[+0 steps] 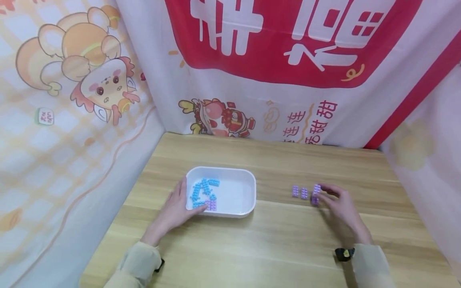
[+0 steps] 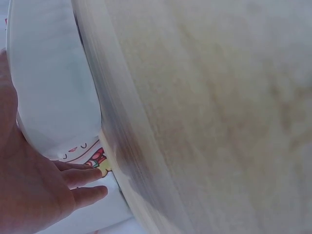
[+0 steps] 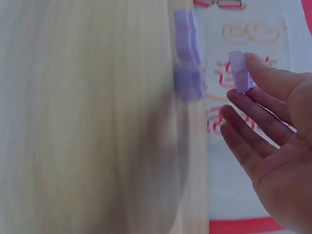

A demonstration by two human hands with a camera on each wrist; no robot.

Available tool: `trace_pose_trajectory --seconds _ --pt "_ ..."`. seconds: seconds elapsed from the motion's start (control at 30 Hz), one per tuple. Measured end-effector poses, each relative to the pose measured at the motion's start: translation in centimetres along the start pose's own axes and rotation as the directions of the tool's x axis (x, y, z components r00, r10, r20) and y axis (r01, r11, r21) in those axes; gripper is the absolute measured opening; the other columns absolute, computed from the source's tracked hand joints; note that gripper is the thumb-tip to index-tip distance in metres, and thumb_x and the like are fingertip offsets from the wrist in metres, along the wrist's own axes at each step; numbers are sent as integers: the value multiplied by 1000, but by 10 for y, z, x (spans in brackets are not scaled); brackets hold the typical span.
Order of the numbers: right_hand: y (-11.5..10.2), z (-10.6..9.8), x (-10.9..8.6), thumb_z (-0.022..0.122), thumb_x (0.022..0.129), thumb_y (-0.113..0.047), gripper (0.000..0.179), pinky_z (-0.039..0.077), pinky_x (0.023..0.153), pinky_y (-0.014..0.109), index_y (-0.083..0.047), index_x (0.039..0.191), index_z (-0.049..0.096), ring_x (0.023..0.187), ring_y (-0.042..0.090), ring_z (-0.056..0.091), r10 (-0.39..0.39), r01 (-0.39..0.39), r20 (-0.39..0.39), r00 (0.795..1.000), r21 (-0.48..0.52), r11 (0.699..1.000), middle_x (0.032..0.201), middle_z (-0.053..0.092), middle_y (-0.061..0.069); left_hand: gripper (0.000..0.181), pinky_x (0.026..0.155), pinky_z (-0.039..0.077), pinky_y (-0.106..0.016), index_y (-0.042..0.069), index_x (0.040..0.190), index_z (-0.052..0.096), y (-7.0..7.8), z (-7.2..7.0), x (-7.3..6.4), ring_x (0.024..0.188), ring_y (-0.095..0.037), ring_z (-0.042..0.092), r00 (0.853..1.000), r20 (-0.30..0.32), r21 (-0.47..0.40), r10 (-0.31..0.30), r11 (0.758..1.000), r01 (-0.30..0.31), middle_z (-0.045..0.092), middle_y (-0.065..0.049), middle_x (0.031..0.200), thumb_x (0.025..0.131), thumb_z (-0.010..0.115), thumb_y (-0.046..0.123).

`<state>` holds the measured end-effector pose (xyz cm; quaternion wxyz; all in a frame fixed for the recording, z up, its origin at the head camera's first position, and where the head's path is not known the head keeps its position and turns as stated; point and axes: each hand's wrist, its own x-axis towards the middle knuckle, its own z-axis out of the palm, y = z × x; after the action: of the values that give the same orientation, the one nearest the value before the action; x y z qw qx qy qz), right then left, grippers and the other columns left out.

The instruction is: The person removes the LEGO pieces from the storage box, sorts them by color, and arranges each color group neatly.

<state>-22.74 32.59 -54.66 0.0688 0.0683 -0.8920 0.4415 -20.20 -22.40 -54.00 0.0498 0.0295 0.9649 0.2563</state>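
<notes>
My left hand [image 1: 175, 209] rests against the near-left corner of a white plastic tub [image 1: 230, 214], its thumb along the front rim and its other fingers at the left wall. In the left wrist view these fingers [image 2: 87, 195] stretch out straight beside the tub. Inside the tub lie several blue toy bricks [image 1: 204, 186] and a few purple ones [image 1: 213, 205], grouped on the left side. My right hand [image 1: 341, 204] pinches a purple toy brick [image 3: 240, 72] between thumb and fingertips, above the table. More purple bricks [image 1: 304, 193] stand in a short row just left of it.
The wooden table [image 1: 273, 244] carries the tub left of centre and the purple row on the right. Printed cloth [image 1: 266, 76] hangs along its back edge, and more cloth [image 1: 83, 160] drapes at the left side.
</notes>
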Motion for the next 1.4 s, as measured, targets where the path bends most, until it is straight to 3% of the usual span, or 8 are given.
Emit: trace_pose_trajectory --seconds 0.1,0.4,0.5,0.67,0.8,0.9,1.07,1.4 --pt "14 -10 -4 79 101 -7 42 51 87 -2 11 137 69 100 -18 59 6 -6 -11 1000 -7 1000 130 73 37 142 137 16 -69 2 175 -7 1 -2 2 167 -55 18 1000 -2 -3 5 1000 -5 4 -31 183 89 74 80" --pt "37 -18 -13 83 98 -9 41 51 79 3 6 135 72 90 -15 62 7 -5 12 1000 -146 989 116 80 29 144 136 18 -71 1 175 -8 0 -3 1 166 -57 18 1000 9 7 -11 1000 11 3 -31 183 88 70 85" --pt "39 -14 -11 85 96 -10 38 52 78 6 4 129 76 90 -4 68 -32 33 11 999 -173 984 113 81 26 144 136 18 -71 1 175 -8 -1 -4 0 166 -57 18 1000 6 9 -10 1000 10 4 -31 183 88 70 85" --pt "39 -6 -7 87 93 -8 34 48 92 9 4 123 79 108 38 76 -109 108 8 994 -222 969 121 79 28 144 136 19 -71 2 175 -7 0 -5 1 166 -56 20 1000 8 23 -9 1000 9 6 -32 182 87 71 86" --pt "36 -3 -6 87 91 -4 42 50 105 30 9 129 74 121 55 69 -149 146 7 989 -244 959 129 73 35 146 137 19 -70 1 175 -6 2 -7 2 166 -56 21 1000 18 29 -7 1000 6 6 -32 182 86 72 86" --pt "27 0 -6 86 91 0 51 57 106 51 12 137 67 121 58 69 -146 143 1 989 -212 967 134 69 39 147 137 18 -70 0 175 -7 3 -9 3 167 -56 18 999 31 23 -9 1000 8 4 -32 183 86 74 84" --pt "-4 18 -2 85 92 -1 60 48 111 77 10 145 61 129 63 62 -152 148 -28 988 -132 980 142 62 40 150 137 18 -70 2 175 -10 4 -10 2 167 -57 16 999 45 14 -23 1000 22 1 -32 183 84 76 84" --pt "-80 85 10 90 86 0 61 53 114 66 3 143 67 131 48 67 -290 290 -2 957 -3 957 145 70 26 150 136 20 -70 0 175 -8 4 -8 1 167 -57 15 999 43 6 -12 1000 12 -2 -31 183 83 78 82"
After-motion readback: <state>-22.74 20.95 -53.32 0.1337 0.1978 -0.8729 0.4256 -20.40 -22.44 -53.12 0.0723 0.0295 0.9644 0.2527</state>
